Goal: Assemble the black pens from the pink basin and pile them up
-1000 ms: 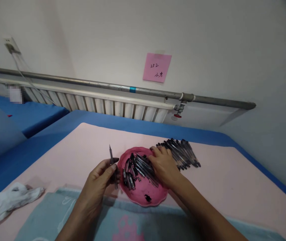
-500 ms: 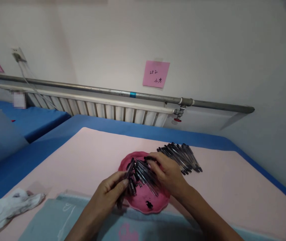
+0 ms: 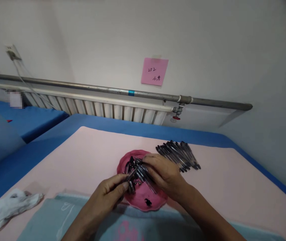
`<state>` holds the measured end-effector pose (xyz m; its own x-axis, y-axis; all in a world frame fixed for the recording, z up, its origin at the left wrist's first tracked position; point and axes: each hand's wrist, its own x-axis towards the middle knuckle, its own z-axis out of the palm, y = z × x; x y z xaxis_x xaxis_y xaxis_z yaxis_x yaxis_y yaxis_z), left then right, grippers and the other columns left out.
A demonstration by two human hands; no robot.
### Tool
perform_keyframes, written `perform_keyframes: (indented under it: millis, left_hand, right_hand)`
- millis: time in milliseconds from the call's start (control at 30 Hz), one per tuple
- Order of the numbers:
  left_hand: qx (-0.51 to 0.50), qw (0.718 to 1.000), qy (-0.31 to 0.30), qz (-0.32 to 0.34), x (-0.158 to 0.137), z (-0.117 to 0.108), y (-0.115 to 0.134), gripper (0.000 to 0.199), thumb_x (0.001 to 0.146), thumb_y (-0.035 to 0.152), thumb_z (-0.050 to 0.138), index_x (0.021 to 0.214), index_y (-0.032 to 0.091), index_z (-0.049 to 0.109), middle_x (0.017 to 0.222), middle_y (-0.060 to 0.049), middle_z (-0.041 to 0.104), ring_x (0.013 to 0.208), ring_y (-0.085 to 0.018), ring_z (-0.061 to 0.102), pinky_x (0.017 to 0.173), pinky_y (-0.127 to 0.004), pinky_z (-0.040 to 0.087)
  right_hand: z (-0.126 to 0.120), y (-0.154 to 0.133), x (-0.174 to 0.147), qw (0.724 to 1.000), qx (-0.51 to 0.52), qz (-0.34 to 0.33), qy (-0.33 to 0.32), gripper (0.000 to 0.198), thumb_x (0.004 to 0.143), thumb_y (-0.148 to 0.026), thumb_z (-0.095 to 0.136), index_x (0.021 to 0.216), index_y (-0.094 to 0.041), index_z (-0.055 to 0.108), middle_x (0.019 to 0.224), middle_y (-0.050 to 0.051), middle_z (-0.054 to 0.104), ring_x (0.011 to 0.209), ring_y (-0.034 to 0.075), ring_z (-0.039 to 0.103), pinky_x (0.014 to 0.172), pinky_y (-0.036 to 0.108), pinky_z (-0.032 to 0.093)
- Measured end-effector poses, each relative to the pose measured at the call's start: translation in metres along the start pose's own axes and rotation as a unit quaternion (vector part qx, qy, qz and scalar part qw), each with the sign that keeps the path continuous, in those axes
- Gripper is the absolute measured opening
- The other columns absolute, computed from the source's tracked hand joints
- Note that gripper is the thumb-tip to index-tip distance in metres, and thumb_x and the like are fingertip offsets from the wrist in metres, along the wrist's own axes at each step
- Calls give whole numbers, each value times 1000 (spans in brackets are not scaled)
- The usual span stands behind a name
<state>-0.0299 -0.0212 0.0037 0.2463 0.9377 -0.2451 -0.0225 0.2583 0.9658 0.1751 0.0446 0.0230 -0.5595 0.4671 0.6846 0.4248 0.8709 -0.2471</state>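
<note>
Over a pink scalloped plate (image 3: pixel 155 202), a dark, clear-barrelled pen (image 3: pixel 133 171) slants between my two hands. My left hand (image 3: pixel 111 190) is closed on its lower end, with thumb and forefinger pinching it. At the upper end, the fingers of my right hand (image 3: pixel 166 172) pinch a black pen cap, mostly hidden by the fingertips. Below the hands, the plate holds clear pen barrels (image 3: pixel 149 182), several short dark parts (image 3: pixel 131 186) and a small heap of tiny black pieces (image 3: pixel 148 202).
Behind my right hand, a bundle of black-ended pens (image 3: pixel 179 155) lies on the pink table mat (image 3: pixel 87 157). A teal cloth (image 3: pixel 82 219) spreads along the front edge, and a crumpled white cloth (image 3: pixel 9 207) lies at left. A radiator (image 3: pixel 107 108) and pipe run behind the blue table edge.
My right hand has moved left with the black cap to the upper end of the pen. The pen in my left hand has tilted rightward. The view has shifted slightly.
</note>
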Motion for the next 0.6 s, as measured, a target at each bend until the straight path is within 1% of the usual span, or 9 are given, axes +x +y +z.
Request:
perform_keyframes:
  millis: [100,267,400,533,600]
  left_hand:
    - [-2,1000,-10,-4,0,0,0,41,81,46,57,108,17,66,52,9,29,46,-6,18,44,-22,11]
    - [-6,1000,7,-7,-2,1,5,39,80,47,58,103,18,68,50,9,27,45,-7,18,43,-23,10]
    - [-7,1000,2,-11,-3,1,7,39,79,47,59,102,18,69,50,9,29,45,-7,19,43,-22,11]
    - [1,1000,0,-7,-3,2,8,36,79,45,60,99,17,69,51,8,30,45,-6,20,44,-22,12]
    - [5,1000,-2,-8,-3,3,8,36,78,46,61,97,17,69,50,9,30,44,-6,20,43,-22,12]
  right_hand:
    - [-1,0,0,1000,16,-7,-3,23,89,-11,46,107,-20,57,99,8,67,94,17,63,79,31,54]
    - [-3,0,1,998,51,41,12,22,89,-13,46,105,-23,58,98,6,67,92,16,64,79,31,54]
    - [-5,2,1,997,73,30,-10,23,89,-13,46,106,-23,59,97,5,67,91,16,64,79,31,53]
    - [-6,-1,2,994,98,8,-37,23,88,-12,46,105,-21,59,98,7,67,98,17,62,81,32,52]
    - [-2,-6,3,989,143,25,-32,22,87,-11,48,101,-22,61,94,6,68,95,17,63,82,32,52]
